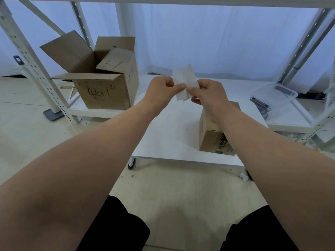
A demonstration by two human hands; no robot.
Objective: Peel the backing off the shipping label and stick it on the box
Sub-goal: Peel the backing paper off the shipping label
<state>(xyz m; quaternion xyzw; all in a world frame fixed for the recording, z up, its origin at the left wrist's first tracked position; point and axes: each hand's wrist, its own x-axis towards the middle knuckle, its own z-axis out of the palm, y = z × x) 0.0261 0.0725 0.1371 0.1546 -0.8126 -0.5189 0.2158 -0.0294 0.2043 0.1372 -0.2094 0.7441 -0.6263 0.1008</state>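
**Label aloft, peel in hand: tear and self-stick risks**

Risks, judged from the hold:
- Tearing of the shipping label if pulled apart sharply, with two pinches set so close together on thin, creased paper.
- Adhesive folding onto itself once freed. Sheet bent along a vertical crease, upper part unsupported.
- Crooked or wrinkled placement if brought down one-handed or in a hurry. Nothing visibly gripping the box.
- Stray sticking to fingertips, given how much of the lower edge sits under them.

Location: label up in the air between both hands, above the far part of the white table, beyond the box. Box closed, standing on the table's right side, partly under the right forearm.

Pose:
- Both forearms stretched forward and raised, wrists nearly meeting.
- Left hand clamped on the label's lower left, thumb over curled forefinger.
- Right hand pinching the lower right with thumb and forefinger, other fingers curled loosely beneath.

Possibly a corner of backing lifting at the bottom, but cannot tell: white on white, soft focus.
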